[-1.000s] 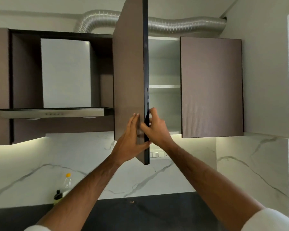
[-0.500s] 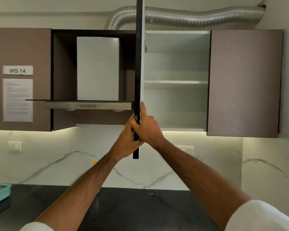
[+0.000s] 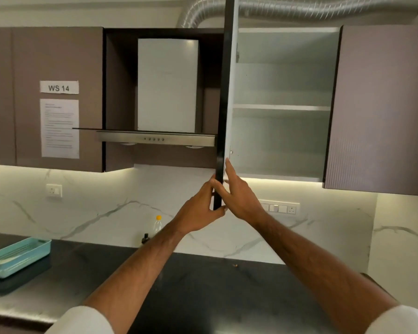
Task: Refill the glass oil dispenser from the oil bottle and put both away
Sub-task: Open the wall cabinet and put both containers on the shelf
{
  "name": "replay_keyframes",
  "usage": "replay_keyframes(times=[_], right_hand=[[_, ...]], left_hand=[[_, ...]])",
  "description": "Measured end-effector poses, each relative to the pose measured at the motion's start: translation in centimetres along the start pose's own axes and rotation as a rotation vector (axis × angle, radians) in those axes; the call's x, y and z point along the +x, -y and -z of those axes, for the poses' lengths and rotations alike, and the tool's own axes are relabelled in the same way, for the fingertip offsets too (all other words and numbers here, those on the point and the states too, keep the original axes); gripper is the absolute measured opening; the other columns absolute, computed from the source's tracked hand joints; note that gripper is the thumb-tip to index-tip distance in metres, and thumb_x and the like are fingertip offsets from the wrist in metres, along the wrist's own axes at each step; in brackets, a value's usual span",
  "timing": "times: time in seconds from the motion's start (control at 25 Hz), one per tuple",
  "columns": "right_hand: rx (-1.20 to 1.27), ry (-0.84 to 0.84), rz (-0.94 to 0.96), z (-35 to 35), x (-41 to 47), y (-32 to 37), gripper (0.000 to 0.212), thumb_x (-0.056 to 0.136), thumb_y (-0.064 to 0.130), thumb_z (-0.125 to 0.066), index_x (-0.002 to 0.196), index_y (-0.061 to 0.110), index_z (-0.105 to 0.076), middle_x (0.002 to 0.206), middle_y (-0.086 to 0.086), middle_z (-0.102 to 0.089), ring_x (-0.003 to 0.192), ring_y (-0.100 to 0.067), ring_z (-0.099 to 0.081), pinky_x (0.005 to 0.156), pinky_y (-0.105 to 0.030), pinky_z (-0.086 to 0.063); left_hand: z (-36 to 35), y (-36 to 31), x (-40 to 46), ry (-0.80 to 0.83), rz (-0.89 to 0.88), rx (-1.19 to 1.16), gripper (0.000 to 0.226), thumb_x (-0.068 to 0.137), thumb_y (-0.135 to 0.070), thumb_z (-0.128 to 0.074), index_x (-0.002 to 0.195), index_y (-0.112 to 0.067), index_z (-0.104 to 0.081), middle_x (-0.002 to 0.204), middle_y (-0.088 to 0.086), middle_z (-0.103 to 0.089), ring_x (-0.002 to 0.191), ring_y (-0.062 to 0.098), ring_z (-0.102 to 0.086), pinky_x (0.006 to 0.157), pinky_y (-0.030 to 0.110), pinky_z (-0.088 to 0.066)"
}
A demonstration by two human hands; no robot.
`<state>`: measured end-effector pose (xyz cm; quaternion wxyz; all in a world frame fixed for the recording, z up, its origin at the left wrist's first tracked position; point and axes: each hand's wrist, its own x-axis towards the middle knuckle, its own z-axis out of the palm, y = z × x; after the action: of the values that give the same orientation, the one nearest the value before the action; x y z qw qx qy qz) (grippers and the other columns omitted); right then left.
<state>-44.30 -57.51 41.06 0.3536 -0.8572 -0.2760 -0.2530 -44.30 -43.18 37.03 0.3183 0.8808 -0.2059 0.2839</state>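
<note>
The person is wearing white short sleeves, showing at the bottom corners. Both forearms are showing bare, and the left hand (image 3: 198, 213) and right hand (image 3: 239, 198) are wearing no gloves.

A teal tray (image 3: 17, 257) is lying on the dark countertop (image 3: 203, 285) at the left. A stainless range hood (image 3: 155, 138) is sitting beneath a ribbed silver duct (image 3: 299, 8). Two paper notices, one reading "WS 14" (image 3: 59, 87), are hanging on a brown cabinet front (image 3: 87, 68). A wall socket (image 3: 54, 190) is sitting on the marble backsplash (image 3: 94, 208).
</note>
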Motion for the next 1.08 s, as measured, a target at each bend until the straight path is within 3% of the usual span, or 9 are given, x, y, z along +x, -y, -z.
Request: replay_keyframes(times=[0.08, 0.16, 0.32, 0.44, 0.72, 1.08], right_hand=[[-0.037, 0.011, -0.037, -2.9, -2.9, -2.8, 0.086, 0.092, 0.076, -0.03, 0.16, 0.038, 0.005, 0.167, 0.005, -0.024, 0.147, -0.027, -0.039, 0.114, -0.051, -0.037], [-0.078, 0.052, -0.092, -6.5, -6.1, -5.8, 0.082, 0.095, 0.075, -0.027, 0.162, 0.034, -0.003, 0.168, 0.005, -0.02, 0.149, -0.024, -0.035, 0.116, -0.049, -0.036], [-0.25, 0.322, -0.122, -14.4, -9.6, -9.8, 0.075, 0.101, 0.063, -0.035, 0.161, 0.022, -0.015, 0.169, -0.004, -0.017, 0.152, -0.027, -0.027, 0.117, -0.048, -0.033], [-0.288, 0.401, -0.061, -19.7, -8.4, -10.4, 0.076, 0.101, 0.054, -0.046, 0.161, 0.02, -0.015, 0.169, -0.007, -0.015, 0.153, -0.029, -0.024, 0.119, -0.048, -0.03], [-0.365, 0.476, 0.083, -31.5, -2.3, -11.6, 0.076, 0.1, 0.051, -0.049, 0.159, 0.016, -0.016, 0.169, -0.011, -0.011, 0.155, -0.031, -0.014, 0.125, -0.05, -0.015], [-0.376, 0.541, 0.099, -42.4, 6.9, -13.2, 0.073, 0.098, 0.046, -0.055, 0.156, 0.012, -0.025, 0.164, -0.013, -0.026, 0.149, -0.032, -0.03, 0.121, -0.051, -0.025]], left_hand=[[-0.5, 1.5, -2.2, 0.067, -0.004, 0.128, 0.084, 0.093, -0.047, -0.067, 0.157, -0.038, -0.014, 0.158, -0.008, -0.039, 0.127, 0.019, -0.059, 0.098, 0.034, -0.054], [-1.4, 4.2, -4.8, 0.127, 0.013, 0.241, 0.088, 0.096, -0.046, -0.063, 0.16, -0.035, -0.005, 0.167, -0.006, -0.023, 0.132, 0.02, -0.055, 0.104, 0.038, -0.051], [-2.7, 11.8, -10.9, 0.168, 0.117, 0.502, 0.074, 0.099, -0.038, -0.055, 0.16, -0.019, -0.016, 0.167, 0.003, -0.022, 0.15, 0.024, -0.031, 0.119, 0.049, -0.034], [-2.3, 17.1, -14.1, 0.213, 0.223, 0.636, 0.072, 0.099, -0.041, -0.052, 0.158, -0.017, -0.019, 0.166, 0.005, -0.02, 0.153, 0.026, -0.022, 0.12, 0.057, -0.027], [-0.2, 28.9, -15.1, 0.258, 0.425, 0.64, 0.073, 0.1, -0.042, -0.052, 0.159, -0.017, -0.018, 0.168, 0.005, -0.014, 0.155, 0.03, -0.013, 0.121, 0.063, -0.02], [0.8, 42.4, -11.7, 0.273, 0.535, 0.55, 0.071, 0.099, -0.04, -0.056, 0.158, -0.019, -0.022, 0.168, 0.004, -0.017, 0.155, 0.029, -0.017, 0.12, 0.062, -0.023]])
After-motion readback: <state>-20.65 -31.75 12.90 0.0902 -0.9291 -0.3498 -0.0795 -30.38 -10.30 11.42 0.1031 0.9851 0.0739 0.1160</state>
